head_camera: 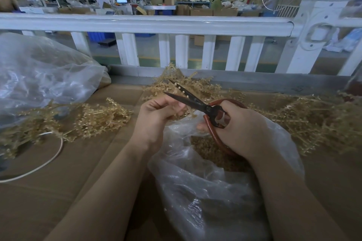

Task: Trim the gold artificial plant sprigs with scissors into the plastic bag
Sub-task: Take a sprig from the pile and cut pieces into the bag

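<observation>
The right hand point(238, 129) curls its fingers through the red rubbery loops of the dark steel scissors point(197, 104), blades parted. Between those blades, a beaded gold sprig point(182, 92) rises from the left hand point(156, 115), whose fingers pinch its stem. Below both hands gapes a crinkled clear plastic bag point(207, 188), gold trimmings inside.

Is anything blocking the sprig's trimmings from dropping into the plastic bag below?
Nothing visible. The left hand holds the sprig between the scissors' open blades, above the bag's open mouth.
</observation>
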Action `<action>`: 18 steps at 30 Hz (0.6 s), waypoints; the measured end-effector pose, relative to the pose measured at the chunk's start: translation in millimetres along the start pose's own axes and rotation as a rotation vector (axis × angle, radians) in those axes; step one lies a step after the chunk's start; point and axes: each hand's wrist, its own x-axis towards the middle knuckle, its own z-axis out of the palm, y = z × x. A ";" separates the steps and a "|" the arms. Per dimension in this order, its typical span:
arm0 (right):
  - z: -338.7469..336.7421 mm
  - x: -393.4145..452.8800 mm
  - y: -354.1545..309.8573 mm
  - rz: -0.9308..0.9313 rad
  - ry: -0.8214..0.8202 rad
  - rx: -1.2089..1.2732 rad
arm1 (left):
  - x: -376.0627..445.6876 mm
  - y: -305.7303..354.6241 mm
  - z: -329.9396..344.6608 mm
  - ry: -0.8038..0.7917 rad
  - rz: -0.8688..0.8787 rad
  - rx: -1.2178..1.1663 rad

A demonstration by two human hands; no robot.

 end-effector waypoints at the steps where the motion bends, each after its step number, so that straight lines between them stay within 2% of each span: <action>1: -0.1 0.1 -0.3 -0.001 0.003 0.006 | -0.2 0.0 0.6 -0.002 -0.016 -0.007; 11: -2.3 -2.5 -3.5 -0.038 0.067 0.056 | -0.3 -2.2 7.0 0.012 -0.084 -0.141; 18: 1.5 -2.0 -1.6 -0.017 0.048 0.079 | 0.5 -2.7 7.5 0.010 -0.103 -0.167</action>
